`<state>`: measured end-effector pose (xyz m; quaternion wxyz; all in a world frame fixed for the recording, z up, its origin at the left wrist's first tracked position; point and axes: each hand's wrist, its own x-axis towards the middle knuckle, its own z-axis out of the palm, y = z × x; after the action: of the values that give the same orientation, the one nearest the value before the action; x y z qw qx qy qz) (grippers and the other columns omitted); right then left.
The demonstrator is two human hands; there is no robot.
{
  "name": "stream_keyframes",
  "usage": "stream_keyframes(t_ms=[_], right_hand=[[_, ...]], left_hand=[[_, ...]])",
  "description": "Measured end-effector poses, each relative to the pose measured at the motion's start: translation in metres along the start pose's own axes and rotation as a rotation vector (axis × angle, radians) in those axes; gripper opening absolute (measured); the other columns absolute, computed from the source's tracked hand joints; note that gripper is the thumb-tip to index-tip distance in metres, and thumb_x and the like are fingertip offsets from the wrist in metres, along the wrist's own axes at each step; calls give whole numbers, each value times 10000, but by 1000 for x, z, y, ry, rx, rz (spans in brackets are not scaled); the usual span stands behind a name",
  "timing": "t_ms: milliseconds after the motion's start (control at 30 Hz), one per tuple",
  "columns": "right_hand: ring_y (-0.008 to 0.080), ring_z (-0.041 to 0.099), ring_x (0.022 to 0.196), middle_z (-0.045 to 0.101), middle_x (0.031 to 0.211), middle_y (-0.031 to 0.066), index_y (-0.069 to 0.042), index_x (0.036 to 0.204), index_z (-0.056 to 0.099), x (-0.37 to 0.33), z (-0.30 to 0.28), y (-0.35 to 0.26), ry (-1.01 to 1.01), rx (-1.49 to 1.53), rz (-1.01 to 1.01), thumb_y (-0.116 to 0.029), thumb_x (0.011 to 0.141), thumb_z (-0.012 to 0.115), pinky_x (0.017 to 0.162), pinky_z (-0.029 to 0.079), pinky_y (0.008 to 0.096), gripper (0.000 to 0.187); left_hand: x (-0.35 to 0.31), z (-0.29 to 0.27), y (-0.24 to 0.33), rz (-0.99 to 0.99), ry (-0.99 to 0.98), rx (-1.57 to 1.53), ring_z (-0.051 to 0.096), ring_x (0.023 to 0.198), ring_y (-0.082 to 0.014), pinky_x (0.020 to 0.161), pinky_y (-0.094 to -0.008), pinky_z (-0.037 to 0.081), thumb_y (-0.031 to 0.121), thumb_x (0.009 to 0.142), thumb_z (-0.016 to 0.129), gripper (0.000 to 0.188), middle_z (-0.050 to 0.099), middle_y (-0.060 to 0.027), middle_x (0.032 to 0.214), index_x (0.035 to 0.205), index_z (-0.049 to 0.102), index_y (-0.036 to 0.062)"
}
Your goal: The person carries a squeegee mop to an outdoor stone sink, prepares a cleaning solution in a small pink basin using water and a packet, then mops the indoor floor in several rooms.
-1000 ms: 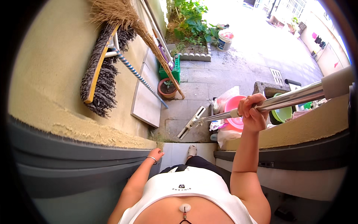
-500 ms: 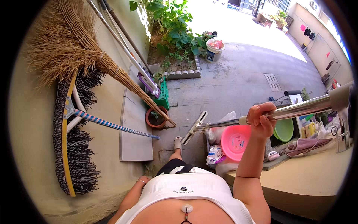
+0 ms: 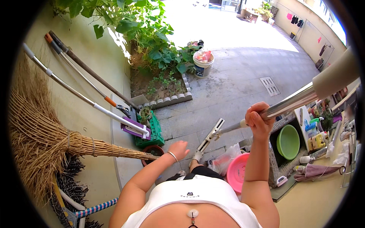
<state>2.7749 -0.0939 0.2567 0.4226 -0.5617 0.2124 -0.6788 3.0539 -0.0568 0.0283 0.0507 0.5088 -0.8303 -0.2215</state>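
If read from the left, first a straw broom (image 3: 38, 131) well left of the left grip (image 3: 179, 149), with a dark-stranded mop (image 3: 74, 171) below, partly covered by the straw. Just left of the left grip and a little farther out, a green crate (image 3: 153, 143). At the left grip, fingers loosely spread, slightly bent and empty. Beyond the left grip, leafy plants (image 3: 154, 47) and, farther right, a white bucket (image 3: 201, 72). Between the two grips, a pale flat head (image 3: 205, 142), slanted near a pale shoe (image 3: 196, 156); contact with the floor impossible to tell. Below the right grip (image 3: 259, 118), a pink basin (image 3: 236, 173). At the right grip, fingers wrapped around a silver pole (image 3: 291, 103), with the flat head at its lower left end. Right of the right grip and lower, a green basin (image 3: 289, 142); farther right, a yellow bottle (image 3: 316, 142).
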Motion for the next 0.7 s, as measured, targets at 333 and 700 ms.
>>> stream_keyframes(t_ms=[333,700], right_hand=[[203,365,423,412,495,88,-33,736,480,149,-68,133,-197,-429,50,-138,779,657,426,348,297,211],[267,556,867,555,926,94,-62,1212,417,269,-168,195,-401,-1030,-119,-426,696,689,711,442,371,688]], left_hand=[[318,1,128,775,-141,324,557,882,-231,795,-341,426,234,744,600,246,586,-83,843,898,595,42],[606,-8,51,418,-920,920,570,671,-196,592,-330,452,245,761,645,235,583,-89,698,800,603,17]])
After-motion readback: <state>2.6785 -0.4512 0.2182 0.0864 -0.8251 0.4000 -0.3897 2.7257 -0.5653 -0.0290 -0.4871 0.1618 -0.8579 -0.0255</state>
